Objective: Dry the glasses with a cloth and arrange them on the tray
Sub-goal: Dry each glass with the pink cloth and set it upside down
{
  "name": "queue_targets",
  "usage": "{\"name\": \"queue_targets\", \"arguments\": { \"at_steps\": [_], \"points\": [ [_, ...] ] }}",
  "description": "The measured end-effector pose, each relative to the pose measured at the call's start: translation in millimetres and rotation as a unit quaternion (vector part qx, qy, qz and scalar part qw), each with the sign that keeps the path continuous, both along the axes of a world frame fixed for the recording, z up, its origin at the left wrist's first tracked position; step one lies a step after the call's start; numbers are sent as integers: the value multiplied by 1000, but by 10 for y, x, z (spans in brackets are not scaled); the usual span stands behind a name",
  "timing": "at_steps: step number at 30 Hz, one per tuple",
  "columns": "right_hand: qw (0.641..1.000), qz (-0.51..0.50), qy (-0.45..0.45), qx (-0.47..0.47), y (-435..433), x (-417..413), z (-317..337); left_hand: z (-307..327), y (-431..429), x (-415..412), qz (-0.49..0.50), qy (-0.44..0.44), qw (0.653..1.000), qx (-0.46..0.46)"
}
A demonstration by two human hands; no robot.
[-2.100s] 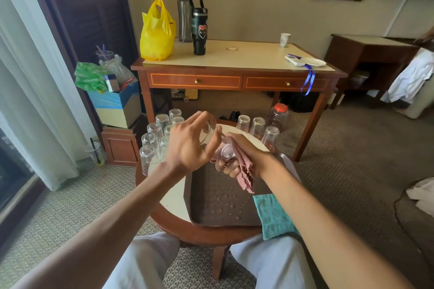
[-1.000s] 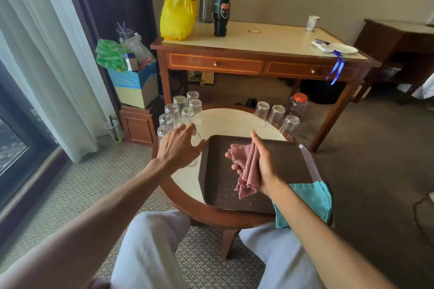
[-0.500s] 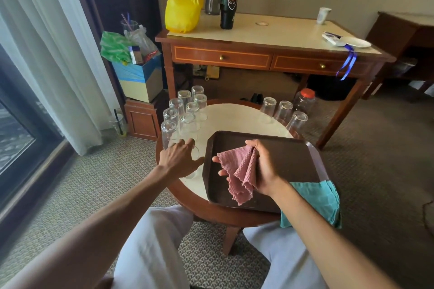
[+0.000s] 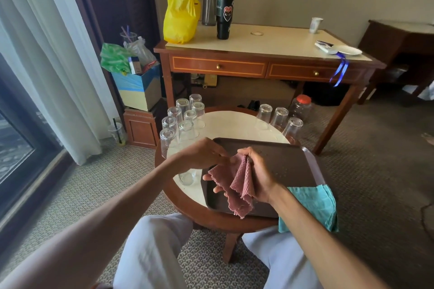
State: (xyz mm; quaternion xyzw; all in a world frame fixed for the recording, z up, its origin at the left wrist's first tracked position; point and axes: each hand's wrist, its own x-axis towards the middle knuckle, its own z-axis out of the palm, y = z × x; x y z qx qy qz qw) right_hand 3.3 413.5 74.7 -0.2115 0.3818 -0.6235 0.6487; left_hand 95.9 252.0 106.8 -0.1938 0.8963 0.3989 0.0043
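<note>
Your right hand (image 4: 258,177) has its grip closed round a pink waffle-weave cloth (image 4: 237,185). The cloth is bunched between thumb and fingers, and its loose ends hang over the near rim of the dark brown rectangular tray (image 4: 291,162). Your left hand (image 4: 202,155) reaches across from the left and its fingertips (image 4: 224,159) meet the cloth's upper edge. You cannot tell whether that grip pinches the fabric or only touches it.

Under your left wrist, one clear drinking glass (image 4: 187,177) stands on the round wooden table with a pale top (image 4: 231,124), just beside the tray's left edge. Water drops speckle the tray's floor.

Farther out, a cluster of upturned clear glasses (image 4: 185,116) crowds the table's far left. Three more upturned glasses (image 4: 279,117) stand at its far right, beyond the tray. A teal cloth (image 4: 314,204) hangs by the tray's near right corner.
</note>
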Motion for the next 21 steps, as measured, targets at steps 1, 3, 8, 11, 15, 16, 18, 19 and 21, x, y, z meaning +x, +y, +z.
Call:
{"name": "queue_targets", "arguments": {
  "at_steps": [1,3,8,11,15,16,18,19,21],
  "points": [
    [1000,3,-3,2,15,-11,8,-19,4,-30,7,-2,1000,13],
    [1000,-2,9,23,68,-45,-2,-7,11,-54,15,-2,999,40],
    [993,-92,7,78,155,-189,-102,91,-36,-29,26,18,989,145],
    [982,-163,2,91,225,-224,-105,125,-62,-34,63,21,989,135],
    [976,-199,28,83,239,-241,-112,94,-152,-61,144,53,977,149],
    [975,-202,47,79,220,-254,-121,76,-189,-54,158,58,971,171],
    [975,-201,69,69,194,-278,-137,44,-230,-34,170,63,961,211],
    [972,-208,75,74,186,-293,-140,44,-232,-17,168,66,960,214],
    [966,-226,95,82,167,-335,-168,48,-232,17,153,72,970,173]
  ]
}}
